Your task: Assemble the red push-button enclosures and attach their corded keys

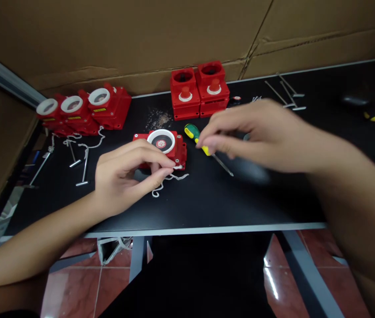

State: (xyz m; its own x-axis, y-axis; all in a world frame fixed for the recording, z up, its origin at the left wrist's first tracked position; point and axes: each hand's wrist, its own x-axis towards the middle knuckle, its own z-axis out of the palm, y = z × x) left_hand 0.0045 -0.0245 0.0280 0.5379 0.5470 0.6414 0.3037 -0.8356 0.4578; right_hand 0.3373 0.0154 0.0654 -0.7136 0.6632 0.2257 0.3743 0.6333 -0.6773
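Note:
A red box (170,148) with a white ring and a black round face lies on the black table (207,203). My left hand (126,174) is closed around its near side, fingertips pinching at the white cord (170,179) that trails from it. My right hand (254,132) hovers just right of the box, blurred, its fingers bent down over a green and yellow screwdriver (199,139) that lies on the table. I cannot make out whether those fingers grip the screwdriver or only touch it.
Three red boxes with white rings (81,108) stand at the back left, with metal T-keys and cords (78,161) before them. Two red boxes with push-buttons (199,90) stand at the back centre. More metal keys (287,92) lie back right. Cardboard walls the rear.

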